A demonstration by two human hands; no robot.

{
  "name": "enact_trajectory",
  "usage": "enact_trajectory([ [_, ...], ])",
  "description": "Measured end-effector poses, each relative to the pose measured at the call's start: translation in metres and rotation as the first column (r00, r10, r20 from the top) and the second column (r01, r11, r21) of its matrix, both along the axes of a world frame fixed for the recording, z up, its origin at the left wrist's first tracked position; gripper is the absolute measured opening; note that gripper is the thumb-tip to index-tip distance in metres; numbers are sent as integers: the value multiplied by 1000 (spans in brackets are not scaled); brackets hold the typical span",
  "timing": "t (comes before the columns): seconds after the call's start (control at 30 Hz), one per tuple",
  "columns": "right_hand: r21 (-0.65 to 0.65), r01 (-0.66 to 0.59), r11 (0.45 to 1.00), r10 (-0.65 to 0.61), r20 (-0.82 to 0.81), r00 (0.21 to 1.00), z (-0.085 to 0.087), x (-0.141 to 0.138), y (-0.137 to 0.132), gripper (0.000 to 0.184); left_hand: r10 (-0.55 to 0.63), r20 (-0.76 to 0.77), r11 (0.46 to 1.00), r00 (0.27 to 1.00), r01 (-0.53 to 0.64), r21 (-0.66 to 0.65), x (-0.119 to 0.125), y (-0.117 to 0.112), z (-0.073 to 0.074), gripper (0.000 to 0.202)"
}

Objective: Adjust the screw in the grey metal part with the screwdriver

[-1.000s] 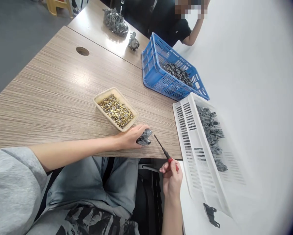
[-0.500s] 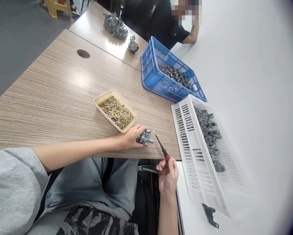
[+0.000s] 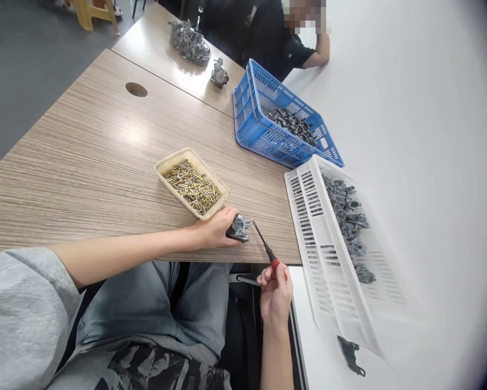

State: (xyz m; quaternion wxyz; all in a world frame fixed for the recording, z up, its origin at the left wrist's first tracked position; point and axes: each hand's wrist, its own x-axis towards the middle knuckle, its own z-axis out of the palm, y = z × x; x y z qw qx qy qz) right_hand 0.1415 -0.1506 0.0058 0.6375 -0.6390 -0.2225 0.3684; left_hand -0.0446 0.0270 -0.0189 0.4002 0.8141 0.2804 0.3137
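Observation:
My left hand (image 3: 216, 230) is closed around a grey metal carburetor (image 3: 239, 228) above the table's near edge. Part of the carburetor is hidden by my fingers. My right hand (image 3: 276, 295) grips the red handle of a screwdriver (image 3: 268, 251), whose dark shaft points up and left. Its tip is close to the carburetor's right side; I cannot tell whether they touch. Just beyond my left hand stands a cream plastic tub (image 3: 170, 190) full of small brass-coloured screw-like pieces (image 3: 194, 187), some with springs.
To the right, a white crate (image 3: 310, 238) holds grey metal parts; behind it a blue crate (image 3: 253, 127) holds dark parts. A black part (image 3: 351, 355) lies near the white crate. Farther back are a heaped tray (image 3: 190, 43), one carburetor (image 3: 219, 73) and a seated person (image 3: 267, 38).
The carburetor has been turned in my left hand, so a different, darker side shows. My right hand and the screwdriver have shifted slightly left.

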Motion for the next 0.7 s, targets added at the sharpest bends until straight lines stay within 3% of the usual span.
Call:
enact_trajectory([
  [0.1,16,24,1000,-24,3,1000,0,4,-1,40,-47,8,998,999,47,-36,-2,2,5,53],
  [0.27,16,47,999,-47,4,999,-2,9,-3,42,-86,24,993,996,88,-77,-2,2,9,61],
  [0.43,-9,46,999,-46,-10,999,-6,7,-4,45,-40,128,999,991,41,-8,1,2,5,63],
  [0.7,-16,44,999,-44,-37,998,-9,-1,-5,45,-104,107,993,989,97,71,-2,-1,5,73],
])
